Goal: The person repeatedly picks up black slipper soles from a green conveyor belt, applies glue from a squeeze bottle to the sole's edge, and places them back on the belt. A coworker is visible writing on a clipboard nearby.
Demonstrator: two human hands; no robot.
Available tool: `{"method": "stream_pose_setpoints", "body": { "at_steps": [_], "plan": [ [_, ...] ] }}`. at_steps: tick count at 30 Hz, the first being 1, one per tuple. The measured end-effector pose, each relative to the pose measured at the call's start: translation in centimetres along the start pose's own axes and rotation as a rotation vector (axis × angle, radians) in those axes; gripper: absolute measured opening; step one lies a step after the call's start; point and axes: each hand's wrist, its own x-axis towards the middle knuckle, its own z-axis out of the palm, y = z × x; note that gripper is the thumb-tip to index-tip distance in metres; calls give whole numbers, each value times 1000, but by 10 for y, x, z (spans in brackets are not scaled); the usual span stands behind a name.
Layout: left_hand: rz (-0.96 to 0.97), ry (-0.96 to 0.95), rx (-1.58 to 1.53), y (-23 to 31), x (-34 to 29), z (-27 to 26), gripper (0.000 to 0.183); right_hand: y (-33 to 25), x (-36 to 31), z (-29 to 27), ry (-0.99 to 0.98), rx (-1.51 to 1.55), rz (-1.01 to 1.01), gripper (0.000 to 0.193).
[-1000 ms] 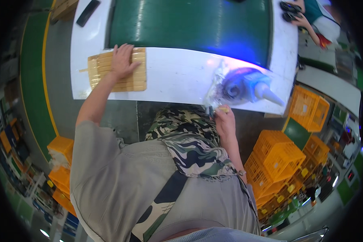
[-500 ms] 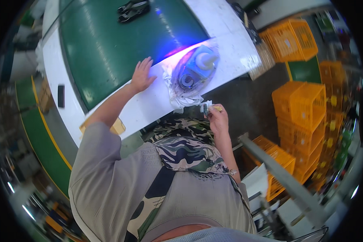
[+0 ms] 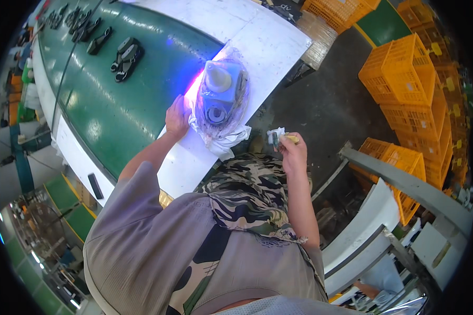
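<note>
Factory floor, white bench point(image 3: 257, 47) running alongside a green conveyor belt point(image 3: 126, 100) with black shoe soles point(image 3: 126, 52) well up the belt. Stacked orange plastic crates point(image 3: 404, 79) stand across the dark aisle; bench near edge is open. Blue-and-white device wrapped in clear plastic film point(image 3: 222, 97) sits at the bench's near edge. Left hand point(image 3: 177, 116) lies flat, touching the wrap's left side. Right hand point(image 3: 291, 149), off the bench, pinches a small yellow-tipped tool with white scrap point(image 3: 279, 138).
</note>
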Motion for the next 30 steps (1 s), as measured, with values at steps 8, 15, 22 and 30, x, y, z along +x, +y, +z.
{"method": "stream_pose_setpoints", "body": {
  "at_steps": [8,15,22,30],
  "plan": [
    [-71,-91,129,-1,-6,10,64,-85,-120,50,28,-176,-166,17],
    [-122,-205,158,3,-2,7,66,-87,-128,32,233,-134,-259,17],
    [-24,-79,46,4,0,-1,62,-56,-139,80,273,-97,-493,14],
    [-336,-126,-438,27,33,-20,61,52,-243,127,422,313,-568,10]
  ]
}}
